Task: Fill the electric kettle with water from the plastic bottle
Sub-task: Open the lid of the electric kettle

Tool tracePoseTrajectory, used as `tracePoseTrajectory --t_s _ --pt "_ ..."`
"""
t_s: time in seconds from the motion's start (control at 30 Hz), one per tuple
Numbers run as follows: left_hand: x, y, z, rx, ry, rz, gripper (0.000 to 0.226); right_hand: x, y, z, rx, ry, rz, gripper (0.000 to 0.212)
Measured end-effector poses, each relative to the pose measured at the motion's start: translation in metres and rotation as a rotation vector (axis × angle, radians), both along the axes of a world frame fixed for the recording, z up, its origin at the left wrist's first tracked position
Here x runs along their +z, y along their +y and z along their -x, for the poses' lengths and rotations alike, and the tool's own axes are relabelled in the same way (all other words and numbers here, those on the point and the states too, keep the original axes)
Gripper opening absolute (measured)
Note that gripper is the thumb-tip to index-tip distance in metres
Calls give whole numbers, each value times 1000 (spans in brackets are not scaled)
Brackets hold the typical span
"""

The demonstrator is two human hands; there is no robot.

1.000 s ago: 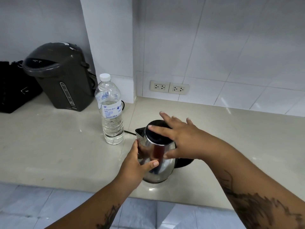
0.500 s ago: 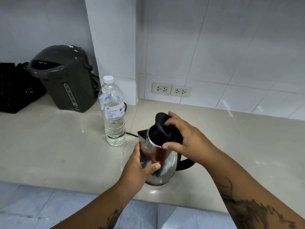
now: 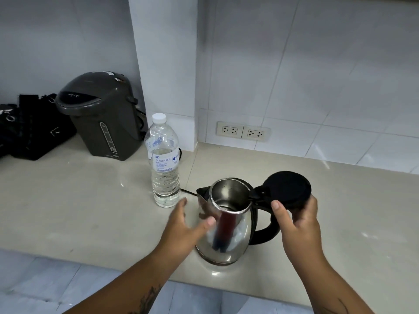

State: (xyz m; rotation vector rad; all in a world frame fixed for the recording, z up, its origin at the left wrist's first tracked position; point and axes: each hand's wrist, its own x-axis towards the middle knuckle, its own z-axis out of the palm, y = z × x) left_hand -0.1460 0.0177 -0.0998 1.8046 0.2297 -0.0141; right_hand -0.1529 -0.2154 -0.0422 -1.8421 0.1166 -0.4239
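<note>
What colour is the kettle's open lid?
Black: the round plastic kettle lid, seen in the head view.

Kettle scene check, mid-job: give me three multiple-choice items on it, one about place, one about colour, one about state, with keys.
1. Where does the plastic bottle stand relative to the kettle?
A. To its left
B. To its right
C. Inside it

2. What colour is the bottle's cap?
A. Blue
B. White
C. Red

3. What state is the kettle's lid in?
A. Shut
B. Missing
C. Swung open

Key: 1 A, the bottle stands left of the spout. 2 B, the cap is plainly white. 3 C, the lid is tipped back on its hinge, the right hand holding it and the left hand beside the body.
</note>
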Motion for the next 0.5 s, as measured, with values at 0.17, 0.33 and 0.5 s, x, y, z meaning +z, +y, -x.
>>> tracePoseTrajectory --t_s 0.17,0.33,0.5 --pt "27 60 -55 352 -127 -78 105 10 4 1 -89 -17 -54 66" --pt "40 89 -92 309 -89 -104 116 73 21 -16 -129 -268 422 71" --pt "36 94 -103 265 -42 21 123 116 97 -65 223 -293 771 64"
